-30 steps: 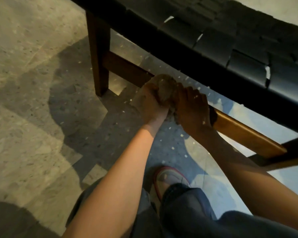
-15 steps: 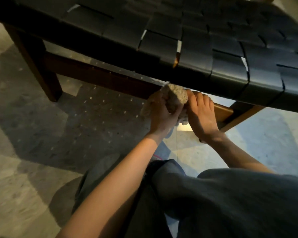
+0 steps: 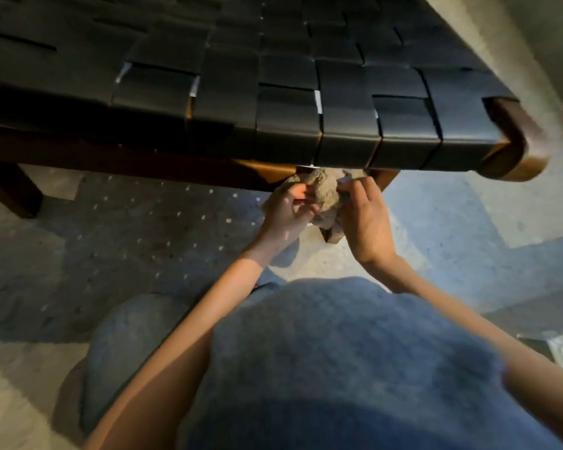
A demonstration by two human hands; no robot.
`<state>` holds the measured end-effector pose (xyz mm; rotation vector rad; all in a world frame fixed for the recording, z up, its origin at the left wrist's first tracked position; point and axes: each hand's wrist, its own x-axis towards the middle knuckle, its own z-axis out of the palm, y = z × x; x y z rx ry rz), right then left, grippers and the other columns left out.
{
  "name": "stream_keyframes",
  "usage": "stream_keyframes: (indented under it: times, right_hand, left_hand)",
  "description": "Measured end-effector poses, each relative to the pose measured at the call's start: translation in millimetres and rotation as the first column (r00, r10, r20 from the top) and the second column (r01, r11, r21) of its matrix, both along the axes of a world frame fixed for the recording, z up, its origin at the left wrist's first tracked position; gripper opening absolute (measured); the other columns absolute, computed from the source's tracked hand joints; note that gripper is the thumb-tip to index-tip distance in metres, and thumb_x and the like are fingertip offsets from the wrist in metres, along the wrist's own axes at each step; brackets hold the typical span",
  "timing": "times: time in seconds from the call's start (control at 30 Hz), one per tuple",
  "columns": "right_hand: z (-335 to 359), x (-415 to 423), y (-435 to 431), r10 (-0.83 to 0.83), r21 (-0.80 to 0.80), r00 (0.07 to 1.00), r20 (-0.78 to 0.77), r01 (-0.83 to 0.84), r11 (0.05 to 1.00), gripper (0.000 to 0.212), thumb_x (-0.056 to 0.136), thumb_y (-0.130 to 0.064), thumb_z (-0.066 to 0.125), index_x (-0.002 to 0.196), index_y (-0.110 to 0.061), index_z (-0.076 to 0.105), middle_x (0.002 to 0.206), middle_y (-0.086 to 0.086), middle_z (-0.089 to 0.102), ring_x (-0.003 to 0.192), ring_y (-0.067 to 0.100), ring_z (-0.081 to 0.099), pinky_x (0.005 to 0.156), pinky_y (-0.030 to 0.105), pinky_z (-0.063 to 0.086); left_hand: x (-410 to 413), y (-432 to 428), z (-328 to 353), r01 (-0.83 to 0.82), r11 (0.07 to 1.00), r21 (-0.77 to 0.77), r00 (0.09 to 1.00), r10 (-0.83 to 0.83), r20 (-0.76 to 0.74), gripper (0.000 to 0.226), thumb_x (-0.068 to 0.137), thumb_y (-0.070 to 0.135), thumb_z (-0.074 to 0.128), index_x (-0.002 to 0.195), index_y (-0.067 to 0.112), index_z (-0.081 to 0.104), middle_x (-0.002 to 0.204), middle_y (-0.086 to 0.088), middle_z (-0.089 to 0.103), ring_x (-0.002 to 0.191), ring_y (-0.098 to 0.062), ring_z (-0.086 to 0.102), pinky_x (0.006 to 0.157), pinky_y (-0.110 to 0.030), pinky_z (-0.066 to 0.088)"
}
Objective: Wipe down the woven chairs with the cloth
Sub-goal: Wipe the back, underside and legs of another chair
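Observation:
A chair with a seat of black woven straps (image 3: 273,92) on a dark wooden frame fills the top of the view. Just under its front edge a bunched beige cloth (image 3: 324,193) is held between both hands. My left hand (image 3: 286,212) grips the cloth's left side with curled fingers. My right hand (image 3: 366,219) pinches its right side. The cloth sits beside the chair's front right leg (image 3: 332,235), which is mostly hidden behind it. A wooden rail (image 3: 264,168) runs under the seat to the left.
The chair's rounded wooden corner (image 3: 517,147) juts out at the right. Its left leg (image 3: 10,193) stands at the far left. My knees in blue jeans (image 3: 338,368) fill the lower view. Speckled stone floor (image 3: 127,241) lies below.
The view has shifted right along the chair, bringing its right corner into sight. Both hands have moved with the cloth from the lower rail to the front right leg.

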<state>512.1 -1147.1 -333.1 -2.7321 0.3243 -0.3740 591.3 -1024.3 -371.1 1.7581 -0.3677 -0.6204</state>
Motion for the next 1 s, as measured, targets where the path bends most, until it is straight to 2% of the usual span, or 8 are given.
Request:
stream_keyframes:
  times: [0.1, 0.23, 0.37, 0.47, 0.53, 0.77, 0.9, 1.0]
  right_hand:
    - [-6.7, -36.1, -7.0, -0.06, 0.127, 0.998, 0.012, 0.058, 0.99, 0.033, 0.08, -0.017, 0.055, 0.112, -0.01, 0.05, 0.108, 0.007, 0.047, 0.085, 0.015, 0.047, 0.068, 0.01, 0.034]
    - [-26.9, -68.8, -15.9, -0.23, 0.271, 0.971, -0.065, 0.239, 0.932, 0.022, 0.085, -0.001, 0.056, 0.1, -0.013, 0.047, 0.104, -0.003, 0.041, 0.086, 0.011, 0.045, 0.07, 0.01, 0.039]
    - [-49.6, -55.2, -24.5, -0.551, 0.406, 0.789, -0.272, 0.613, 0.678, 0.014, 0.093, -0.002, 0.044, 0.1, -0.014, 0.043, 0.107, 0.004, 0.047, 0.094, 0.018, 0.05, 0.071, 0.023, 0.047]
    - [-57.6, -25.9, -28.7, -0.529, 0.632, 0.722, -0.446, 0.673, 0.384, 0.018, 0.094, -0.002, 0.043, 0.107, -0.014, 0.038, 0.106, 0.009, 0.052, 0.083, 0.019, 0.055, 0.052, 0.02, 0.048]
    - [-57.6, -12.6, -28.8, -0.452, 0.714, 0.744, -0.493, 0.642, 0.278, 0.027, 0.095, -0.001, 0.044, 0.114, -0.015, 0.031, 0.099, 0.004, 0.051, 0.08, 0.017, 0.057, 0.049, 0.02, 0.051]
    - [-23.9, -25.4, -32.6, -0.405, 0.764, 0.878, -0.255, 0.439, 0.472, 0.043, 0.092, 0.0, 0.049, 0.134, -0.01, 0.045, 0.13, 0.006, 0.054, 0.119, 0.018, 0.053, 0.096, 0.033, 0.05]
    - [-4.8, -30.5, -25.1, -0.411, 0.726, 0.897, -0.16, 0.39, 0.567, 0.057, 0.088, -0.007, 0.062, 0.14, -0.01, 0.04, 0.138, 0.007, 0.05, 0.126, 0.017, 0.048, 0.105, 0.036, 0.043]
    - [1.7, -28.1, -22.6, -0.437, 0.671, 0.894, -0.1, 0.385, 0.634, 0.066, 0.085, -0.011, 0.068, 0.143, -0.007, 0.036, 0.142, 0.008, 0.047, 0.13, 0.018, 0.046, 0.107, 0.039, 0.041]
  left_hand:
    - [-6.6, -6.6, -0.4, 0.116, 0.991, 0.067, 0.993, -0.115, -0.018, 0.038, 0.091, 0.016, 0.061, 0.128, 0.014, 0.053, 0.128, 0.001, 0.056, 0.113, -0.005, 0.048, 0.083, -0.003, 0.037]
    - [-14.8, -21.4, -12.9, 0.326, 0.929, 0.176, 0.945, -0.317, -0.077, 0.046, 0.094, 0.016, 0.055, 0.139, 0.016, 0.045, 0.145, -0.004, 0.041, 0.133, -0.018, 0.038, 0.11, -0.031, 0.032]
    - [-25.7, -37.5, -22.6, 0.42, 0.896, 0.141, 0.886, -0.372, -0.275, 0.057, 0.097, 0.01, 0.047, 0.149, 0.018, 0.024, 0.154, -0.005, 0.026, 0.14, -0.02, 0.029, 0.111, -0.027, 0.026]
    - [-31.3, -45.1, -28.5, 0.402, 0.906, 0.133, 0.881, -0.344, -0.325, 0.062, 0.097, 0.008, 0.047, 0.15, 0.014, 0.016, 0.155, -0.009, 0.024, 0.143, -0.024, 0.023, 0.116, -0.042, 0.023]
    - [-32.5, -47.9, -31.2, 0.381, 0.916, 0.13, 0.884, -0.319, -0.341, 0.062, 0.097, 0.008, 0.046, 0.15, 0.015, 0.016, 0.154, -0.009, 0.026, 0.142, -0.026, 0.024, 0.115, -0.047, 0.024]
    - [-29.7, -45.8, -22.7, 0.323, 0.946, 0.023, 0.869, -0.287, -0.404, 0.061, 0.091, -0.003, 0.05, 0.147, 0.016, 0.032, 0.146, -0.006, 0.042, 0.135, -0.021, 0.039, 0.109, -0.047, 0.037]
    - [-32.7, -39.8, -7.2, 0.309, 0.945, -0.109, 0.848, -0.326, -0.419, 0.057, 0.089, -0.009, 0.05, 0.141, 0.011, 0.04, 0.138, -0.008, 0.051, 0.13, -0.021, 0.045, 0.108, -0.045, 0.038]
    - [-32.9, -30.6, 6.4, 0.27, 0.914, -0.302, 0.822, -0.382, -0.422, 0.058, 0.086, -0.02, 0.041, 0.139, 0.004, 0.04, 0.135, -0.013, 0.053, 0.122, -0.019, 0.051, 0.099, -0.031, 0.047]
